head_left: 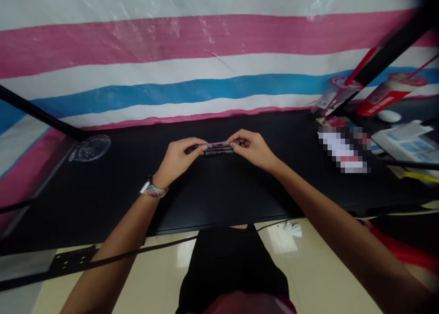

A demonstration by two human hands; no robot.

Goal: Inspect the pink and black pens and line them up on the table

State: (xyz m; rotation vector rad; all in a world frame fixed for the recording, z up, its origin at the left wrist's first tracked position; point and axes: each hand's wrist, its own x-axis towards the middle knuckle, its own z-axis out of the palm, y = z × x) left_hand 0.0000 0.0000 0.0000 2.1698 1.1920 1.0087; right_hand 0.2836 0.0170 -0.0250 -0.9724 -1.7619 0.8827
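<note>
A small, dark, flat stack of thin pieces (218,148) is held level between both hands, over the middle of the black table (219,190). My left hand (181,158) pinches its left end between thumb and fingers, and a patterned band circles that wrist. At the right end, my right hand (252,148) grips with thumb and curled fingers. The top piece has a faint pinkish sheen. The stack is too small and blurred to tell exactly what it is.
A clear plastic lid (91,148) lies at the back left. Right side: a clear cup (338,94), a red-and-white cup (391,94), a white round object (389,116), packets (411,142). Striped sheeting (192,39) hangs behind. A cable crosses the front edge.
</note>
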